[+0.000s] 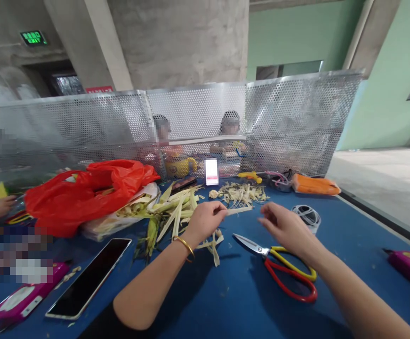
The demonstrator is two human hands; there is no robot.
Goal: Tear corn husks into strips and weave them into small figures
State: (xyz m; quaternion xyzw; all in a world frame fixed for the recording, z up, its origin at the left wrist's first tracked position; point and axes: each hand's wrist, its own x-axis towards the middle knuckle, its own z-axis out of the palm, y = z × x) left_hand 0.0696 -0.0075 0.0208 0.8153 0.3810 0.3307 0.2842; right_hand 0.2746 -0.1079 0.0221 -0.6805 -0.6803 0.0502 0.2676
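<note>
My left hand [208,219], with a gold bangle at its wrist, is closed in a pinch on a pale strip of dried corn husk [239,210]. The strip sticks out to the right; more husk pieces [214,249] hang or lie below the hand, and I cannot tell if they join it. Right of the strip, my right hand [278,227] hovers with thumb and fingers apart and nothing visible between them. Under it lie scissors [265,251] with one red and one yellow handle, blades toward the left.
Husk leaves [180,212] and a heap of shreds [243,194] lie ahead. A red plastic bag [58,202], phone [92,278] and purple case [31,292] are left; an orange packet [316,185] and coiled cord [307,216] right. Perforated metal panels [197,113] rise behind. Another person's hand [0,207] is far left.
</note>
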